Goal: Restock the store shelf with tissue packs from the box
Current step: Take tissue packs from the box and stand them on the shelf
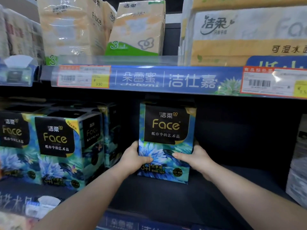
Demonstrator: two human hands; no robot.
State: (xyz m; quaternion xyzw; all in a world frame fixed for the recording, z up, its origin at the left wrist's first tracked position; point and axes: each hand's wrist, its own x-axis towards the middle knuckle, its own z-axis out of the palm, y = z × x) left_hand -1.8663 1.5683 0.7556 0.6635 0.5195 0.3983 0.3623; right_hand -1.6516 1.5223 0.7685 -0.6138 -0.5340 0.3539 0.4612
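A blue-and-black floral "Face" tissue pack (166, 130) stands upright on the dark lower shelf (157, 195), near its middle. My left hand (134, 158) grips the pack's lower left side and my right hand (194, 158) grips its lower right side, thumbs across the front. To the left, matching Face packs (61, 151) stand in a row on the same shelf, a gap apart from the held pack. The box is not in view.
The upper shelf carries beige tissue packs (136, 29) and large yellow-white packs (245, 35) behind a blue price rail (166, 79). White packs (297, 171) stand at the lower shelf's right end. Dark shelf space lies right of the held pack.
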